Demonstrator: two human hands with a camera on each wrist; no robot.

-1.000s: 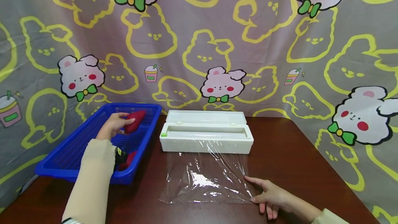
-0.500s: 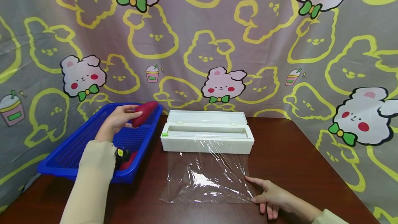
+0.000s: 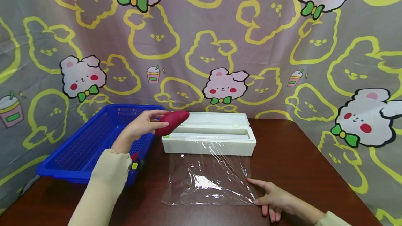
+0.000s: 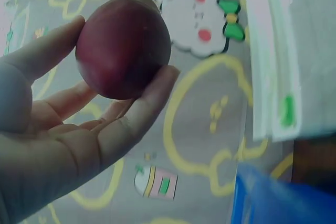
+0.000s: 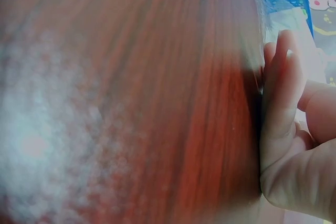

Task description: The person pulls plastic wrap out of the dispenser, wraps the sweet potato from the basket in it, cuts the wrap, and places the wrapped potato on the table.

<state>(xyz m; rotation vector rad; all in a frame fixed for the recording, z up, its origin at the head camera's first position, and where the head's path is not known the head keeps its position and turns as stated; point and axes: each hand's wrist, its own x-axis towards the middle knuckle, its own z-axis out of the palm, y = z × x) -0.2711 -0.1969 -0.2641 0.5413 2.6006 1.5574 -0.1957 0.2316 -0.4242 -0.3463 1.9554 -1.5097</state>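
In the head view my left hand holds a dark red, tapered sweet potato, which overlaps the left end of the white cling film box. Up close in the left wrist view, thumb and fingers curve round the rounded sweet potato. A clear sheet of cling film runs from the box toward me over the table. At its near right corner lies my right hand, index finger extended and thumb apart from it, both tips on the film's edge. In the right wrist view the right hand rests low on the tabletop.
A blue plastic basket stands on the left, with a bit of another red thing showing past my left wrist. The box's white lid is raised at the back. Behind the brown table hangs a printed curtain.
My left hand has carried the sweet potato rightward out of the basket to in front of the box's left end. The right hand and the film have stayed put.
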